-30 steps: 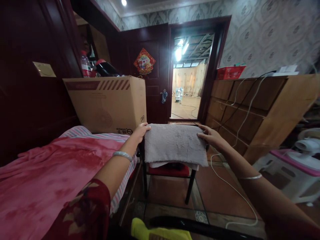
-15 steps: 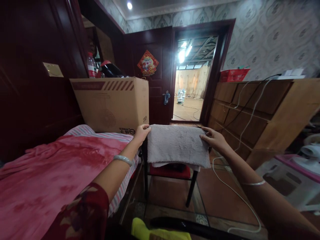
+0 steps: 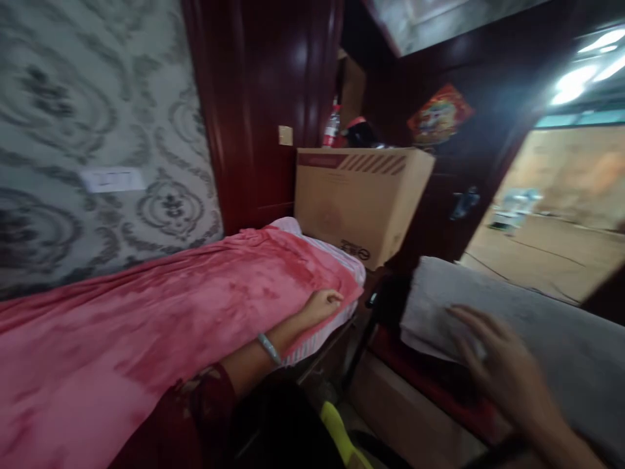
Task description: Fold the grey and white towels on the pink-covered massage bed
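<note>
A grey plush cloth (image 3: 527, 319) hangs over the back of a dark-framed chair with a red seat (image 3: 430, 384). My right hand (image 3: 502, 365) is in front of the cloth, blurred, its fingers stretched out and holding nothing; whether the fingertips touch the cloth I cannot tell. Off to the left, my left hand (image 3: 319, 306) hovers over the edge of the bed, apart from the cloth. Its fingers are curled in, with nothing visible in them. Under it lies a pink blanket (image 3: 195, 319) on a striped sheet (image 3: 312, 345).
A large cardboard box (image 3: 351, 195) stands at the bed's far end, a bottle (image 3: 332, 127) on top. Behind it, a dark red door (image 3: 430, 169) stands beside an open doorway. Something yellow (image 3: 339, 433) shows at the bottom. Patterned wallpaper (image 3: 97, 98) covers the left wall.
Both hands held the cloth's upper corners; now my left hand has let go and moved over the bed, and my right hand's fingers have opened. The view has swung left.
</note>
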`<state>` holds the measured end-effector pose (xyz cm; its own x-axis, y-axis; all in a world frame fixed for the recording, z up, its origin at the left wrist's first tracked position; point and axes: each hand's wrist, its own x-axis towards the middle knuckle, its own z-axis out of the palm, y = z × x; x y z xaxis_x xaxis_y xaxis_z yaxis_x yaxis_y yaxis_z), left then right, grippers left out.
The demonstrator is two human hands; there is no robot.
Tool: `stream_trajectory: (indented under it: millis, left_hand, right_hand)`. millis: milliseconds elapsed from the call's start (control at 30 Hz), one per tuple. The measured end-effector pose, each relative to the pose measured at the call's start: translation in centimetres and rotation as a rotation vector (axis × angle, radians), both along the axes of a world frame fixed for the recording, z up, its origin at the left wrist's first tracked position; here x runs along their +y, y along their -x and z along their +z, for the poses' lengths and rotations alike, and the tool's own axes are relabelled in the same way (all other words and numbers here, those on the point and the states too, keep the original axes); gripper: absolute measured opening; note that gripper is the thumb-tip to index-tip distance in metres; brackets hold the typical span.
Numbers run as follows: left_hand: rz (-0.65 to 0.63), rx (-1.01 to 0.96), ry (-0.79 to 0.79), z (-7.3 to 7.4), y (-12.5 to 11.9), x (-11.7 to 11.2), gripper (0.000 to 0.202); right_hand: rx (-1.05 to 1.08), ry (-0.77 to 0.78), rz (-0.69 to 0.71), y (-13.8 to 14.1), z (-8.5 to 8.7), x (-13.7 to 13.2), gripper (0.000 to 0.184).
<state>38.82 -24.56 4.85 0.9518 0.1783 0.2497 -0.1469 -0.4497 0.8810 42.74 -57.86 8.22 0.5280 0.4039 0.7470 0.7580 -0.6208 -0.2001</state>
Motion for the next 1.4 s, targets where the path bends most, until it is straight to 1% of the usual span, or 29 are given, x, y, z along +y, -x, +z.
stream_trajectory:
  millis: [67, 133, 200, 233, 267, 333, 433, 500, 567, 633, 700, 767, 833, 900, 967, 1100, 1233, 1300, 1400]
  left_hand:
    - [0.083, 0.011, -0.059, -1.4, 3.8, 2.5, 0.026]
    - [0.178, 0.031, -0.129, -2.4, 8.1, 5.2, 0.030]
    - [0.279, 0.070, -0.260, -3.1, 12.8, 7.9, 0.035]
    - [0.329, 0.097, -0.334, -3.3, 15.2, 9.3, 0.037]
    - [0.382, 0.130, -0.409, -3.5, 17.6, 10.5, 0.040]
    - [0.507, 0.224, -0.553, -3.6, 22.2, 12.4, 0.046]
    - [0.724, 0.408, -0.710, -3.9, 27.9, 14.1, 0.056]
    - [0.819, 0.524, -0.744, -4.5, 30.6, 14.4, 0.063]
    - [0.842, 0.605, -0.698, -5.4, 32.5, 14.3, 0.067]
    - [0.824, 0.630, -0.641, -6.4, 33.7, 14.0, 0.068]
    - [0.821, 0.598, -0.621, -7.3, 34.2, 13.7, 0.069]
    - [0.837, 0.553, -0.626, -8.1, 34.4, 13.6, 0.070]
    - [0.851, 0.525, -0.628, -8.6, 34.4, 13.6, 0.071]
    - [0.851, 0.504, -0.627, -8.9, 34.4, 13.6, 0.071]
    - [0.852, 0.483, -0.630, -8.9, 34.5, 13.6, 0.069]
    - [0.884, 0.428, -0.643, -8.9, 34.6, 13.3, 0.056]
    - [0.913, 0.383, -0.651, -9.1, 34.7, 13.2, 0.049]
    - [0.925, 0.368, -0.675, -9.1, 34.7, 13.2, 0.045]
    - [0.933, 0.339, -0.745, -9.1, 34.7, 13.3, 0.038]
  right_hand:
    - [0.150, 0.037, 0.220, 0.6, -3.5, 5.1, 0.040]
    - [0.261, 0.083, 0.401, 1.6, -6.8, 10.3, 0.039]
    - [0.338, 0.118, 0.545, 2.9, -9.2, 15.2, 0.039]
    - [0.365, 0.132, 0.610, 3.6, -10.0, 17.5, 0.039]
    - [0.382, 0.141, 0.670, 4.2, -10.5, 19.7, 0.040]
    - [0.386, 0.153, 0.774, 5.2, -11.0, 24.1, 0.042]
    - [0.317, 0.171, 0.854, 6.1, -11.3, 30.3, 0.050]
    - [0.238, 0.196, 0.851, 6.3, -11.8, 33.8, 0.057]
    - [0.175, 0.245, 0.804, 6.4, -13.0, 36.3, 0.062]
    - [0.146, 0.330, 0.730, 6.3, -15.0, 37.6, 0.066]
    - [0.127, 0.415, 0.673, 6.0, -17.1, 37.9, 0.067]
    - [0.099, 0.451, 0.677, 5.3, -18.9, 37.7, 0.065]
    - [0.082, 0.452, 0.713, 4.7, -20.0, 37.6, 0.065]
    - [0.086, 0.440, 0.736, 4.2, -20.5, 37.6, 0.066]
    - [0.104, 0.431, 0.739, 4.1, -20.5, 37.8, 0.068]
    - [0.132, 0.424, 0.740, 4.1, -20.4, 37.9, 0.070]
    - [0.104, 0.431, 0.810, 3.6, -20.7, 37.7, 0.067]
    - [0.087, 0.433, 0.834, 3.2, -21.0, 37.7, 0.065]
    - [0.077, 0.425, 0.830, 2.9, -21.3, 37.7, 0.065]
